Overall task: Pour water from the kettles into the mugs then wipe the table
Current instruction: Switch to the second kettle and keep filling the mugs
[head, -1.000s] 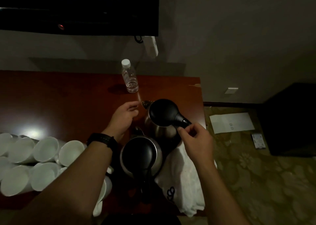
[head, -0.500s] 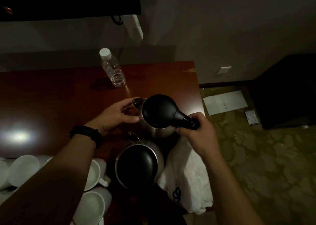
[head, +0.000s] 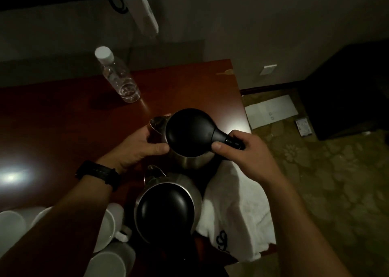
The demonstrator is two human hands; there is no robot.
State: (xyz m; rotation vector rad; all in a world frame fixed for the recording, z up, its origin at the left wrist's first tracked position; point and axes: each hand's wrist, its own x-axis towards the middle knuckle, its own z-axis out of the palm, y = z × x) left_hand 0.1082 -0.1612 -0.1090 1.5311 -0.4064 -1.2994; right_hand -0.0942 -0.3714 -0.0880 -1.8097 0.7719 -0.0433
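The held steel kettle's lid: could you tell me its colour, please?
The round lid is matte black, best seen in head view.

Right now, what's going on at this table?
A person has both hands on the far kettle. The right hand grips its black handle, and the left hand holds the steel body by the spout. The near kettle stands untouched beside a white towel. White mugs cluster at the table's near left. No water is pouring yet. A water bottle stands at the back.
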